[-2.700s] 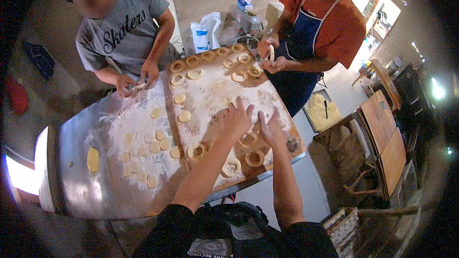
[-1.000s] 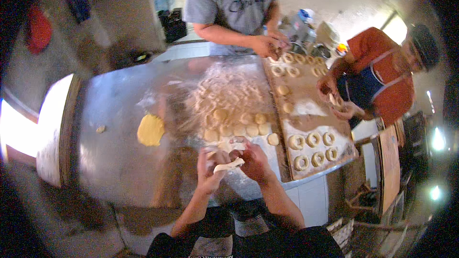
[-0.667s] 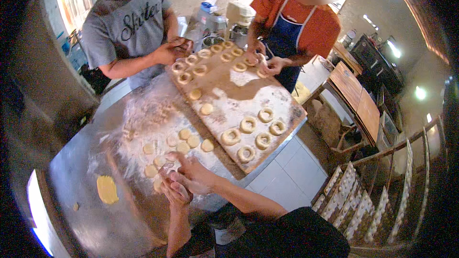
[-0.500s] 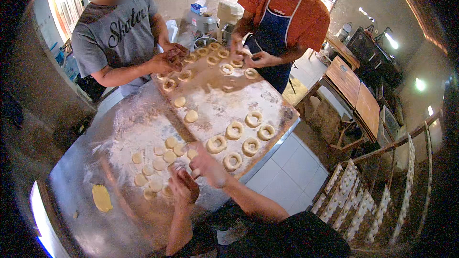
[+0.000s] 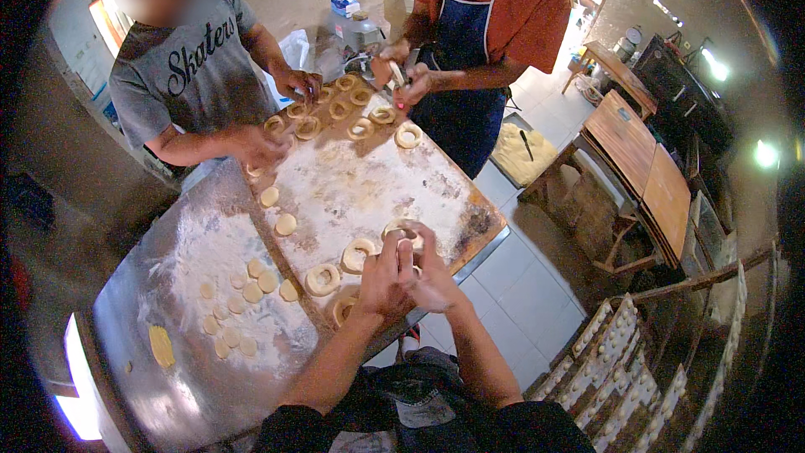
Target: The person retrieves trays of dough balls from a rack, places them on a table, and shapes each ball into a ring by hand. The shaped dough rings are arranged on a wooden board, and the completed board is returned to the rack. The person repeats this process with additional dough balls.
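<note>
My left hand and my right hand meet over the floured wooden board, fingers curled in toward each other. A pale bit shows between them, but what they hold is mostly hidden, and the right hand is partly blurred. Just beyond the fingertips lies a dough ring, partly covered. To the left of my hands sit more dough rings, one tucked beside my left wrist. Several flat dough rounds lie on the floured steel table farther left.
Across the board, a person in a grey shirt and one in an apron work by other dough rings. A yellow lump rests on the steel. At right stand a rack of dough pieces and a wooden table.
My hands have moved right and away from me, from beside the dough rounds to over the rings on the board. The view has shifted. The grey-shirted person's hands have moved apart.
</note>
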